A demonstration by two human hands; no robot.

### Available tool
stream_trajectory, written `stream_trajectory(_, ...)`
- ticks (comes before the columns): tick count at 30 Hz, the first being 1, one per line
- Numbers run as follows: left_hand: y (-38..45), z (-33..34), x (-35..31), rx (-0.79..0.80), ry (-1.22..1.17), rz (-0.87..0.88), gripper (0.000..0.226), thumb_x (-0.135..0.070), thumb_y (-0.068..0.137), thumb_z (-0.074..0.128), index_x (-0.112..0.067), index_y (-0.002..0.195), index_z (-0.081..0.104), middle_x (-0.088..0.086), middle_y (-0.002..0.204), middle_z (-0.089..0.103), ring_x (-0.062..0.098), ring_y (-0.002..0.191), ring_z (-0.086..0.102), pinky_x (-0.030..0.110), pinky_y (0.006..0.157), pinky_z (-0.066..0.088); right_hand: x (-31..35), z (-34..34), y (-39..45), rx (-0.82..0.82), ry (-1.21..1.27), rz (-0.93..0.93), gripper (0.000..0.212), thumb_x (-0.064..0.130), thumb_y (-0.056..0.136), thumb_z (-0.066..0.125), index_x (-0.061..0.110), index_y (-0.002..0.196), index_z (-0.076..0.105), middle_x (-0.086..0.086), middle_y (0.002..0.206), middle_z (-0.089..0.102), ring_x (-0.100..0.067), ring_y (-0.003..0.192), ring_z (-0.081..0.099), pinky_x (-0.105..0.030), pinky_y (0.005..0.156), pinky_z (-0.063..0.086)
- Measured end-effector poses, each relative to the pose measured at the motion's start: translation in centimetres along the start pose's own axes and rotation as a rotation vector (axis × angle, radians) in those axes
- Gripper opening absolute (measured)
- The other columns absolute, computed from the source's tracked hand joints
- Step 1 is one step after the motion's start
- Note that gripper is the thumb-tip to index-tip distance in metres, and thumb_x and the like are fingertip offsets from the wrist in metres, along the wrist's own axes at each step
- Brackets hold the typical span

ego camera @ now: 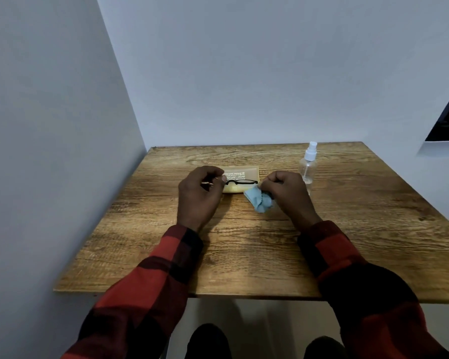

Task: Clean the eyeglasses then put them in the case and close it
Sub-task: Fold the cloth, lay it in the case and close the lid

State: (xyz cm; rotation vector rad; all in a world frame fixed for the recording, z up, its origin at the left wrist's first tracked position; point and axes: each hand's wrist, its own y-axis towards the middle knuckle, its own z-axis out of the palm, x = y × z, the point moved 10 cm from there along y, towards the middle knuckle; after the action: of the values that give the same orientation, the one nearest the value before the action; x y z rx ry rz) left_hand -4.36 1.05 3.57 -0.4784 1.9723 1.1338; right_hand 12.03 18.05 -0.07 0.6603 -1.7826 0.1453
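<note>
A pair of black-framed eyeglasses is held above a wooden table, over a tan eyeglass case that lies flat near the table's middle. The left end of the frame is pinched between the thumb and fingertips of the left hand; the temple on that side is mostly covered by the fingers, and only a thin pale tip can be made out beside the palm. The right end of the frame is hidden behind the right hand, which is curled closed around a light blue cleaning cloth. The cloth is bunched, with part of it hanging out below the fist; whether it is pressed on a lens cannot be told, since that lens is covered. Pale lettering is printed on the case, too small and blurred to be read, and the case's left end is hidden by the left hand. It appears shut, though its near edge is partly masked by the glasses. A clear spray bottle with a white nozzle is set upright just right of the right hand. Both forearms are covered by red and black plaid sleeves.
</note>
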Motion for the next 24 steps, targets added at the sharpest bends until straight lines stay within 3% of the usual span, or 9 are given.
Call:
stream_trajectory(3,-0.5,3.7,0.3,0.262,-0.036,-0.090,0.015,-0.020,0.089,0.079,-0.018,0.104,0.077,-0.004,0.100,0.076,0.008,0.094,0.071,0.028,0.083,0.059,0.7,0.4,-0.2,0.058,0.237,0.073,0.012,0.011,0.093,0.067,0.005,0.083,0.069,-0.017,0.088,0.074,-0.023,0.075,0.072,-0.042,0.071,0.061)
stream_trajectory(7,-1.3,6.0,0.8,0.409,-0.113,-0.140,0.038,-0.032,0.084,0.084,-0.029,0.119,0.069,-0.009,0.115,0.073,0.008,0.111,0.067,0.029,0.087,0.059,1.9,1.0,-0.1,0.103,0.294,0.061,0.020,0.017,0.101,0.061,-0.002,0.101,0.062,-0.017,0.091,0.075,-0.021,0.069,0.075,-0.035,0.060,0.062)
stream_trajectory(11,-1.2,5.2,1.3,0.292,-0.256,-0.190,0.039,-0.012,0.084,0.083,-0.023,0.119,0.070,0.000,0.111,0.075,0.016,0.102,0.072,0.034,0.085,0.062,2.3,1.7,0.2,0.119,0.282,0.038,0.021,0.018,0.101,0.061,-0.002,0.105,0.059,-0.020,0.089,0.074,-0.022,0.066,0.068,-0.033,0.058,0.057)
stream_trajectory(14,-0.9,4.7,1.7,0.226,-0.426,-0.269,0.031,-0.009,0.086,0.081,-0.014,0.116,0.071,0.011,0.106,0.076,0.025,0.099,0.075,0.039,0.084,0.064,2.6,2.2,0.2,0.165,0.346,0.014,0.018,0.014,0.101,0.060,-0.003,0.107,0.058,-0.014,0.085,0.074,-0.023,0.070,0.070,-0.035,0.061,0.058)
stream_trajectory(18,-0.3,3.8,2.0,0.148,-0.423,-0.274,0.027,0.000,0.088,0.077,-0.007,0.113,0.068,0.021,0.093,0.077,0.025,0.087,0.077,0.035,0.075,0.063,3.1,2.4,0.3,0.194,0.385,-0.031,0.007,0.006,0.101,0.058,0.005,0.108,0.059,-0.021,0.091,0.075,-0.029,0.077,0.073,-0.044,0.068,0.062)
stream_trajectory(21,-0.2,3.2,2.3,0.100,-0.456,-0.289,0.026,0.005,0.088,0.074,-0.004,0.112,0.068,0.019,0.088,0.079,0.028,0.086,0.078,0.040,0.075,0.063,2.9,2.3,0.3,0.170,0.391,-0.054,0.015,-0.001,0.100,0.054,0.007,0.100,0.067,-0.025,0.095,0.073,-0.043,0.090,0.074,-0.056,0.073,0.060)
stream_trajectory(24,0.0,2.4,2.4,0.047,-0.438,-0.255,0.024,0.006,0.088,0.074,-0.003,0.109,0.069,0.020,0.085,0.078,0.026,0.083,0.076,0.038,0.075,0.061,2.4,1.9,0.4,0.116,0.402,-0.042,0.022,-0.003,0.100,0.051,0.001,0.091,0.071,-0.018,0.095,0.074,-0.032,0.090,0.075,-0.043,0.069,0.062)
